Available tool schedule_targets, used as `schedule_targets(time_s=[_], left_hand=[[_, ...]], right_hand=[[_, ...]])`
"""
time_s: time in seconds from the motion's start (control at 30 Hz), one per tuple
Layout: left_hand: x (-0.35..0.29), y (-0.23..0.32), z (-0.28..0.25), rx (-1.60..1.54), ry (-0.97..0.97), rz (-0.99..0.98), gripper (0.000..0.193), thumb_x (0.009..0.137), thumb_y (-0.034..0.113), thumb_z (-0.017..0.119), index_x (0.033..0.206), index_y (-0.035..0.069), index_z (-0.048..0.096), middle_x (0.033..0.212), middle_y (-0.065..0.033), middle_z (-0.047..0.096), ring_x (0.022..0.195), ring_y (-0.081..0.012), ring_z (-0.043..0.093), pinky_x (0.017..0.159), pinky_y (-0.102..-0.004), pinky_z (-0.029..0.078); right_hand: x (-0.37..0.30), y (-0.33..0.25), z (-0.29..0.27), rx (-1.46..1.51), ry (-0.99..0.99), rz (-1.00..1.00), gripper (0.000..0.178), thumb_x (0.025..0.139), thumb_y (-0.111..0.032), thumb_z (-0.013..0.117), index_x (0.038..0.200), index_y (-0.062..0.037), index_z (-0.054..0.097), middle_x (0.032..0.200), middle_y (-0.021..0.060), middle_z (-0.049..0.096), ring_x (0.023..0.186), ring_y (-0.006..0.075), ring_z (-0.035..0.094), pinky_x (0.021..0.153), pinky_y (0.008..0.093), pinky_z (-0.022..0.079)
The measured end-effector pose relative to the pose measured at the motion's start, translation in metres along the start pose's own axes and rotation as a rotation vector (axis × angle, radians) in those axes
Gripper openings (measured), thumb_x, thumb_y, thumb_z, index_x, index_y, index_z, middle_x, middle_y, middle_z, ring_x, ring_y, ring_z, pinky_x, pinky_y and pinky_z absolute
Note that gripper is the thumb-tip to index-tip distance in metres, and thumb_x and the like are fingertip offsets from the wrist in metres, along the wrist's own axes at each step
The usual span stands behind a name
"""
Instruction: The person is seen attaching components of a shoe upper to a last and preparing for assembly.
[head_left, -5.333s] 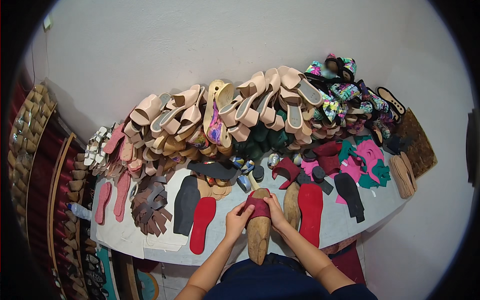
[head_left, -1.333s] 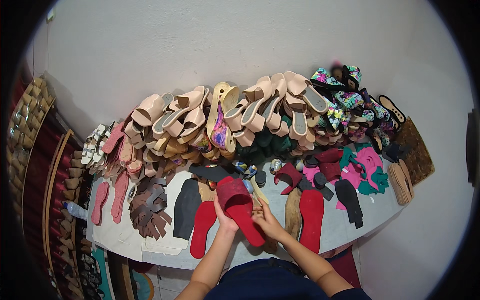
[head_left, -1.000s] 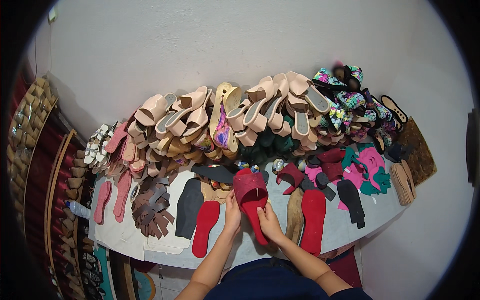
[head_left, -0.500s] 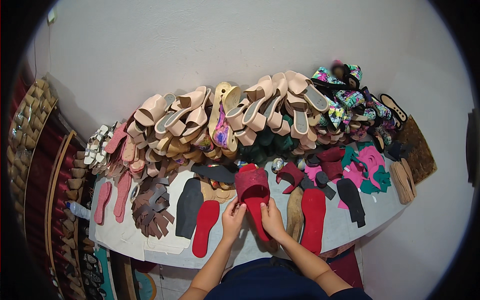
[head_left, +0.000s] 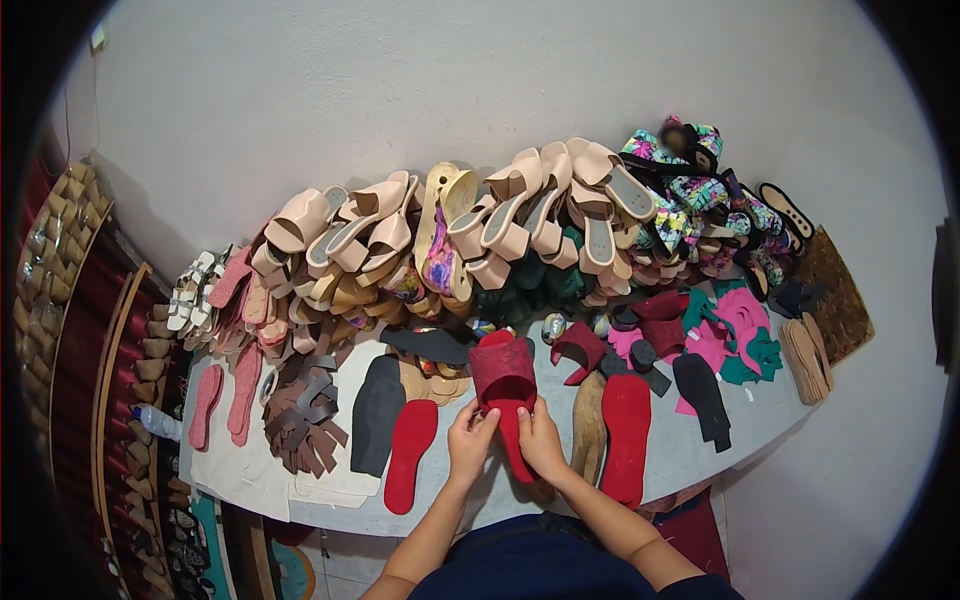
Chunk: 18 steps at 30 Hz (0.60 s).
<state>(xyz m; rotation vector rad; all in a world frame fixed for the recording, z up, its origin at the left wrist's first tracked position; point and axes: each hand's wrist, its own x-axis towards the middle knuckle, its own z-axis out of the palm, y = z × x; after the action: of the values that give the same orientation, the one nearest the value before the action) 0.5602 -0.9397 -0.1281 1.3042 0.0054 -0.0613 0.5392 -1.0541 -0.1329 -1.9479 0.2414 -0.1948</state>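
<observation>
Between my two hands, over the near middle of the table, is a red slide sandal [head_left: 503,372] with a wide dark red strap, its toe pointing away from me. My left hand [head_left: 472,438] grips its left edge, thumb up near the strap. On the opposite edge my right hand [head_left: 541,440] is closed in the same way. A red insole [head_left: 411,455] lies to the left of my hands. To the right are a wooden shoe last [head_left: 588,430] and another red insole [head_left: 627,440]. A loose dark red strap [head_left: 580,352] sits just beyond the last.
Beige heeled sandals [head_left: 515,205] are heaped along the wall, with patterned sandals [head_left: 690,195] at the right end. Brown strips [head_left: 303,415], a dark grey sole sheet [head_left: 378,415] and pink and green scraps [head_left: 740,330] lie on the table [head_left: 270,490]. Shelves of lasts [head_left: 140,470] stand left.
The sandal and both hands have barely moved; the grip looks the same. The whole view has shifted very slightly.
</observation>
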Motion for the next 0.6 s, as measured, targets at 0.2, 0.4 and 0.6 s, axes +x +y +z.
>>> schedule_targets(time_s=[0.2, 0.4, 0.6], left_hand=[[0.008, -0.005, 0.002, 0.278, 0.106, -0.031, 0.024, 0.079, 0.013, 0.059, 0.094, -0.005, 0.057, 0.076, -0.0039, 0.06, 0.066, -0.0058, 0.052, 0.059, -0.0201, 0.042], [0.013, -0.019, -0.004, 0.171, 0.163, 0.015, 0.02, 0.078, 0.015, 0.06, 0.084, -0.004, 0.06, 0.068, -0.0021, 0.058, 0.059, -0.0047, 0.048, 0.054, -0.0191, 0.039], [0.018, -0.021, -0.012, 0.146, 0.24, 0.023, 0.018, 0.078, 0.013, 0.059, 0.081, -0.005, 0.059, 0.066, -0.0015, 0.057, 0.059, -0.0055, 0.048, 0.054, -0.0192, 0.039]], right_hand=[[-0.007, -0.008, 0.007, 0.024, 0.088, -0.084, 0.031, 0.088, -0.016, 0.037, 0.114, 0.0013, 0.035, 0.094, 0.0262, 0.053, 0.089, 0.0399, 0.053, 0.074, 0.0409, 0.041], [-0.003, -0.028, -0.006, -0.097, -0.001, 0.029, 0.024, 0.087, -0.019, 0.04, 0.103, -0.0011, 0.045, 0.087, 0.02, 0.056, 0.085, 0.0368, 0.052, 0.069, 0.0395, 0.042], [0.022, -0.014, -0.027, -0.653, 0.251, -0.354, 0.022, 0.078, -0.019, 0.052, 0.093, -0.0051, 0.058, 0.074, 0.0098, 0.054, 0.071, 0.0262, 0.052, 0.056, 0.0374, 0.044]])
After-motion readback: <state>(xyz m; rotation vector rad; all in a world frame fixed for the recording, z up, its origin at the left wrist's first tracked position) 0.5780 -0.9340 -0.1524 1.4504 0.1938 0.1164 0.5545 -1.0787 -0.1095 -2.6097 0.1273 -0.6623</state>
